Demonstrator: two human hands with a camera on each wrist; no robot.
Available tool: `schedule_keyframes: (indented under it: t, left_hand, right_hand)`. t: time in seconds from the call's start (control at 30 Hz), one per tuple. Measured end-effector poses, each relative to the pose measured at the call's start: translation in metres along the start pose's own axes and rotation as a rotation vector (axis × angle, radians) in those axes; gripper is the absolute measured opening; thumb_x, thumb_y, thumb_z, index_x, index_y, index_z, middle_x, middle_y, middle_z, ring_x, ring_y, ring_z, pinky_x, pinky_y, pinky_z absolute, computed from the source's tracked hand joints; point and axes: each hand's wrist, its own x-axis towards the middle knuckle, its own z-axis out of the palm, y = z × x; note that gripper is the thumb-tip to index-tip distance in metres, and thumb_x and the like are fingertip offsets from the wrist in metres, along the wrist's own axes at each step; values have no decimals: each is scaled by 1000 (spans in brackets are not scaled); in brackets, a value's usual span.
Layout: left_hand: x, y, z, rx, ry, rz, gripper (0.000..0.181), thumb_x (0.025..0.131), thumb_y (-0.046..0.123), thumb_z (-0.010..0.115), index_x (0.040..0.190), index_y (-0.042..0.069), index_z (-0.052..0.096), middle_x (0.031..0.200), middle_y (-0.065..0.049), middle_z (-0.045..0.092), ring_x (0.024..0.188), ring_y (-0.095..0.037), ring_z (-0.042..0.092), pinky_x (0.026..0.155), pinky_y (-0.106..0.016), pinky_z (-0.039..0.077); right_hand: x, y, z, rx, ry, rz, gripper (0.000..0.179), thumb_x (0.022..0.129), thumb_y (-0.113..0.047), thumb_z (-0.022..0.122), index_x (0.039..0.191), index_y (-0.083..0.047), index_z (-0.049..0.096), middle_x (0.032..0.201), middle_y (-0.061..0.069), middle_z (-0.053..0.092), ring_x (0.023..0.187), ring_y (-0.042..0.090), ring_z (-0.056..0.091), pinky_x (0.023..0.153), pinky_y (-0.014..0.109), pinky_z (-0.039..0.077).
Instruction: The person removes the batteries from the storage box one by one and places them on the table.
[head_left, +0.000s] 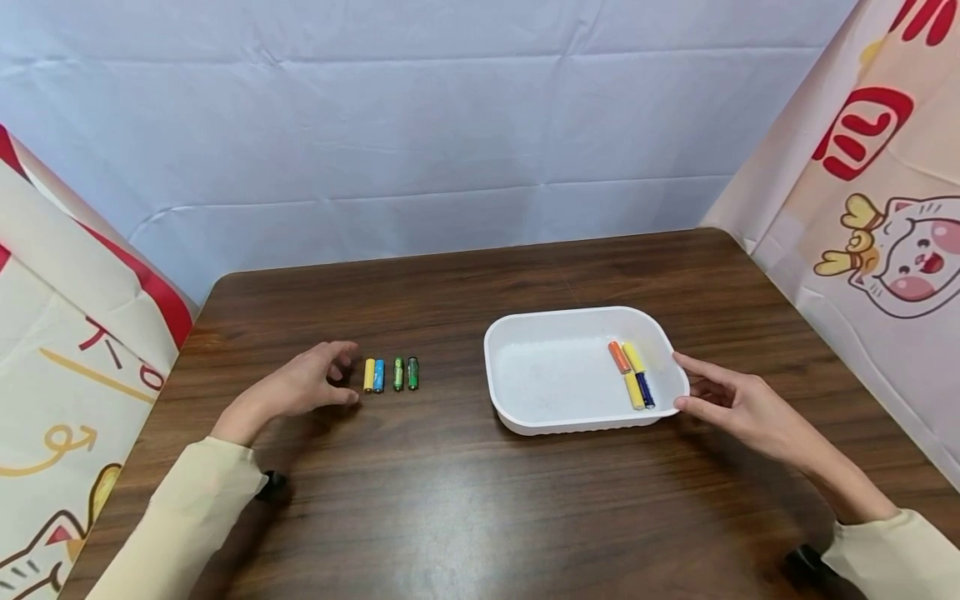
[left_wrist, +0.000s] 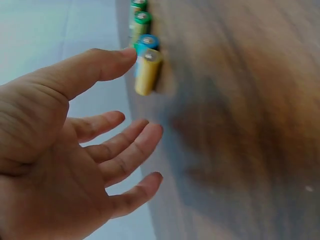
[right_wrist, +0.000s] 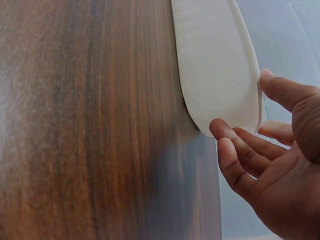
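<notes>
Set at a dark wood-grain worktop [head_left: 450, 287] below the hands [head_left: 307, 382]. Backed beyond them by creased pale sheeting [head_left: 420, 133]. Flanked outward of each by cartoon-printed cloth [head_left: 885, 217]. Glossed, nearer than both, by soft glare [head_left: 442, 508].

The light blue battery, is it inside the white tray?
No, the light blue battery lies on the table, left of the white tray.

A person's left hand [left_wrist: 65, 147] spreading its loosely bent fingers, its thumb reaching toward a yellow battery [left_wrist: 148, 75], a blue battery [left_wrist: 148, 41] sitting just beside it, two green-topped batteries [left_wrist: 142, 20] lining up beyond, a blurred wood-grain table [left_wrist: 250, 90] stretching rightward.
</notes>
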Motion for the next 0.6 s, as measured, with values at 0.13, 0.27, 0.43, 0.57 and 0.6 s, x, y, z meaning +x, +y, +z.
schedule_keyframes:
  t: [0.13,0.27,0.43,0.57,0.6]
  left_hand:
    - [-2,13,-8,9,69,38,72,83,29,71,141,5,35,126,-16,48,109,-29,51,85,-46,43]
    - [-3,34,-14,11,142,104,70,83,40,68,139,11,38,126,-12,49,114,-28,49,89,-47,41]
    - [0,73,-11,-19,191,193,64,84,45,64,137,16,42,126,-3,48,113,-22,49,89,-43,41]
    - [9,103,0,-43,226,277,56,86,43,63,134,18,46,124,2,50,110,-17,51,86,-39,43]
    - [11,109,4,-49,234,303,55,86,42,64,133,18,48,123,2,50,109,-16,51,85,-38,43]
  right_hand:
    - [0,0,0,-2,3,2,56,85,-11,68,136,-2,46,98,10,65,81,6,60,61,21,49]
    - [-1,1,0,-2,10,1,56,85,-11,68,135,-2,47,98,11,65,82,5,60,61,20,48]
    - [-1,1,0,4,10,3,55,85,-11,68,135,-2,46,97,10,65,82,5,60,61,20,49]
    - [0,2,0,4,7,5,55,86,-11,68,136,-2,46,97,10,65,81,5,59,61,20,49]
    - [0,2,0,2,6,6,56,85,-12,68,136,-2,46,97,10,65,81,5,59,60,20,48]
